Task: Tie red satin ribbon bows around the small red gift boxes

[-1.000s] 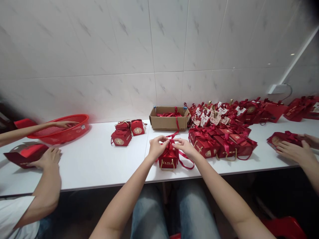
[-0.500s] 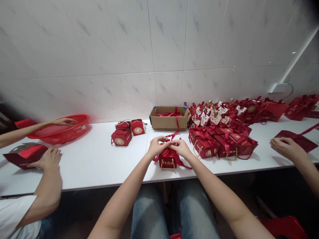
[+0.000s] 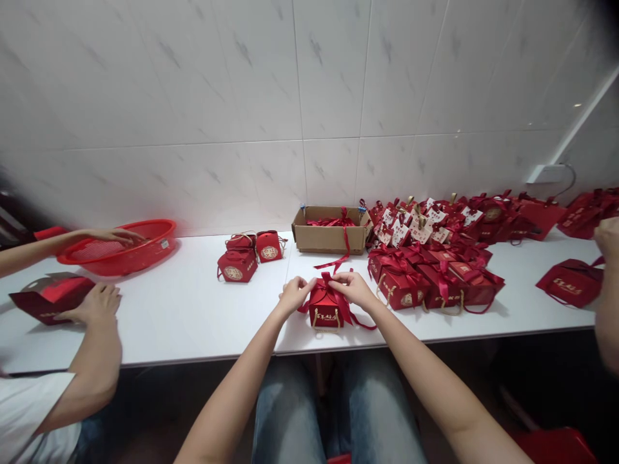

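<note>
A small red gift box point(image 3: 327, 313) with gold lettering and a gold cord handle stands upright near the table's front edge. Red ribbon point(image 3: 325, 280) is gathered on its top, with a loose tail lying to the right. My left hand point(image 3: 294, 296) is at the upper left of the box, thumb and finger pinched on the ribbon. On the other side, my right hand point(image 3: 354, 290) pinches the ribbon at the upper right. My fingertips partly hide the ribbon ends.
Behind the box sits a cardboard box point(image 3: 329, 240) of red ribbons, one trailing out. Ribboned red boxes point(image 3: 403, 287) crowd the right; several red boxes point(image 3: 238, 265) stand left. A co-worker's hand point(image 3: 99, 303) holds an open red box near a red basket point(image 3: 145, 261). Another co-worker's arm point(image 3: 608, 309) is far right.
My hands have moved apart from above the box, showing the gathered ribbon between them. The right co-worker's hand has left the red box there and risen. The left co-worker's far hand reaches lower into the basket.
</note>
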`<state>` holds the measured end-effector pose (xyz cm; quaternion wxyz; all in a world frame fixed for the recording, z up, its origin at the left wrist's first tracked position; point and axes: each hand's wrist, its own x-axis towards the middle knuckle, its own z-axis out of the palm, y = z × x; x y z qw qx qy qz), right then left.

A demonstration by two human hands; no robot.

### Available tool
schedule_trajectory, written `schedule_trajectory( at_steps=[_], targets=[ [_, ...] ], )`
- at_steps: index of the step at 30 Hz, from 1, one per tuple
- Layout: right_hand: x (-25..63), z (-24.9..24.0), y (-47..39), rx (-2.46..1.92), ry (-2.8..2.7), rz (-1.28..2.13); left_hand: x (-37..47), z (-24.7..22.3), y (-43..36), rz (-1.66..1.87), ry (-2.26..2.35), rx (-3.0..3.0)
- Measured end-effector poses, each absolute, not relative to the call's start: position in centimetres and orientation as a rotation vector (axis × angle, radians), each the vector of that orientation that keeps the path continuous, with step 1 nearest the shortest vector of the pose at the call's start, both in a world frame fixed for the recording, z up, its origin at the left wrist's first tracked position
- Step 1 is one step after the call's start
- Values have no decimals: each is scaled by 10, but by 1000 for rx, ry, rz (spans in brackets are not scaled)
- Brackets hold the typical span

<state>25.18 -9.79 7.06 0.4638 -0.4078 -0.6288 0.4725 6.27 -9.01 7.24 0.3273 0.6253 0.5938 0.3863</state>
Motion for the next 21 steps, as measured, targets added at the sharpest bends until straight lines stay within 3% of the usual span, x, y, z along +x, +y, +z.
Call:
schedule_trajectory(
  at_steps=[3,11,17,21],
  targets=[
    [256,66,-95,-931,-1553,1265,59,66,-94,870,1415,1689],
    [261,53,-88,-909,-1576,1357,63,62,-93,961,1397,1600],
    [240,69,-94,-1356,-1672,911,60,74,-95,1016,1460,1701],
    [232,84,-96,-1595,-1793,644,57,99,-96,950,1269,1744]
  ],
)
